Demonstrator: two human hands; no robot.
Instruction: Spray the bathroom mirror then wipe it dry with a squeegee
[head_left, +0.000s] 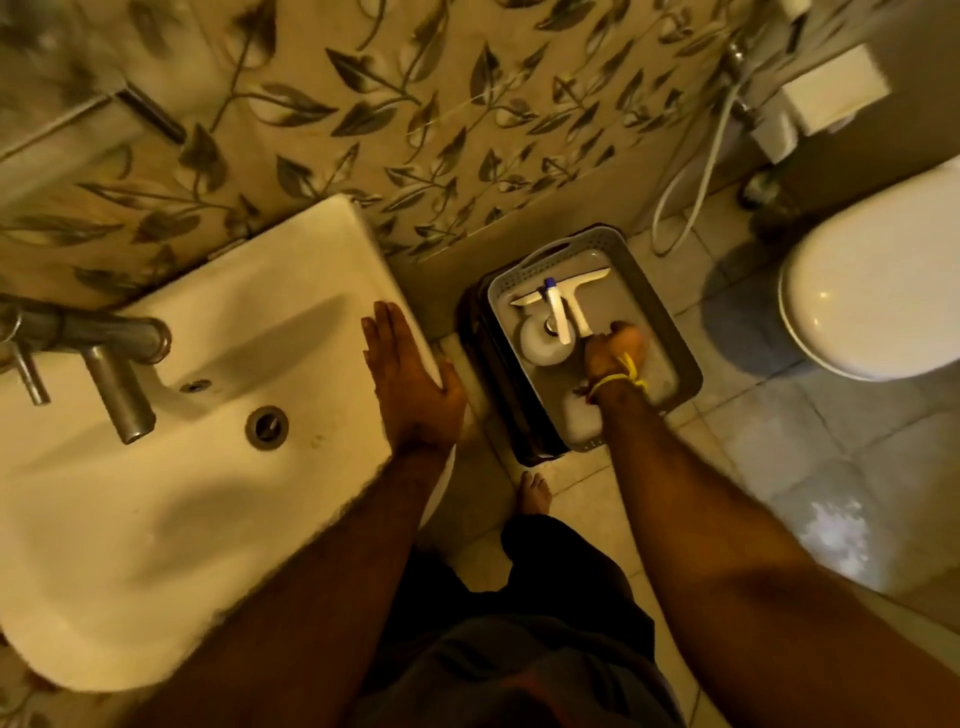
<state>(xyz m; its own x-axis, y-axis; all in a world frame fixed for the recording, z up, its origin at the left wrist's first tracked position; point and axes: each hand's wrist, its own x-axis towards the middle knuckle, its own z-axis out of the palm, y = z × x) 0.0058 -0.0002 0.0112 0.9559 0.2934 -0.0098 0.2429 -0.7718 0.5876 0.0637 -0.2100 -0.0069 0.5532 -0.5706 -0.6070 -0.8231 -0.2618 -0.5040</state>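
A grey perforated basket (687, 364) stands on a dark stool beside the sink. In it lies a white squeegee (571, 291), blade toward the wall and handle pointing at me. Beside it is a white spray bottle (544, 340) with a blue nozzle tip, its head lying across the squeegee. My right hand (615, 348), a yellow thread round its wrist, reaches into the basket with its fingers curled on the end of the squeegee handle; the hand is blurred. My left hand (410, 379) rests flat, fingers apart, on the right rim of the white sink (156, 519).
A steel tap (111, 374) juts over the sink basin. A white toilet (878, 291) stands at the right, with a hose (691, 171) and a white box on the wall behind it. My bare foot (535, 491) is on the tiled floor below the basket.
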